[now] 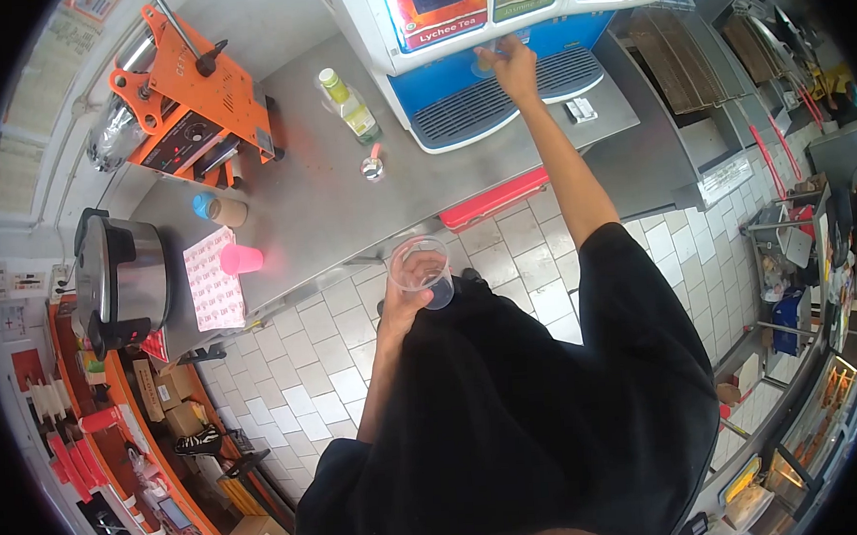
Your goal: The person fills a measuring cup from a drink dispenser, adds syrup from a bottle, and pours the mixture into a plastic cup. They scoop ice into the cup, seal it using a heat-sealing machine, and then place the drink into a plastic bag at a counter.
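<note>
A clear plastic cup [435, 277] is in my left hand [409, 293], held in front of my body over the floor; its open rim faces up and it looks empty. My right hand [513, 69] reaches to the drink dispenser [438, 78], with its fingers bent at the blue front under the tea labels. A small clear, yellowish thing [482, 65] shows beside those fingers; whether they hold it is too small to tell. Below my right hand lies the dispenser's grey slatted drip tray [469, 117].
On the steel counter [318, 196] stand a green-capped bottle [350, 107], a small metal cup [372, 168], a pink cup [241, 259] and a brown-and-blue container [224, 211]. An orange machine [197, 105] and a large cooker [124, 274] are at the left. Shelves [709, 69] stand right.
</note>
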Motion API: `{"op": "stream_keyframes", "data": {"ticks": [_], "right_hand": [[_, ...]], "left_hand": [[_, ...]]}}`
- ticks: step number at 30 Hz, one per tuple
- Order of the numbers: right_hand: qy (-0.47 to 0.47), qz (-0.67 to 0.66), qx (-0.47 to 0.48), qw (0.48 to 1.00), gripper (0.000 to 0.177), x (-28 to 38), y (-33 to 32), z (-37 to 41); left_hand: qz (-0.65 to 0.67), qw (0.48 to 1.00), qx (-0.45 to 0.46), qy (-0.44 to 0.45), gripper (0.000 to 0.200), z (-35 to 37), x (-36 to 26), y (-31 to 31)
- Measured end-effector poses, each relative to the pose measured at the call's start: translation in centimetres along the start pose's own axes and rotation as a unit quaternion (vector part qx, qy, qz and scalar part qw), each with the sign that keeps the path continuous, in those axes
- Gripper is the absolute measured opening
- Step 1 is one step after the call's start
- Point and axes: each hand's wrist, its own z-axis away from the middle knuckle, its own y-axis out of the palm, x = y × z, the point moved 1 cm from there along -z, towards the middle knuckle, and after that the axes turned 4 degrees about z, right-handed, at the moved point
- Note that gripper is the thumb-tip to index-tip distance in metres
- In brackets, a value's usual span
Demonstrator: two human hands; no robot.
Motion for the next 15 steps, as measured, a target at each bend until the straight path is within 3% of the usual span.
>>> {"op": "stream_keyframes", "data": {"ticks": [15], "right_hand": [[0.024,-0.008,0.002,1.0,0.043,2.8,-1.6,0.5]], "left_hand": [[-0.057,0.998,-0.006,0.027,0.099,-0.2,0.4,-0.4]]}}
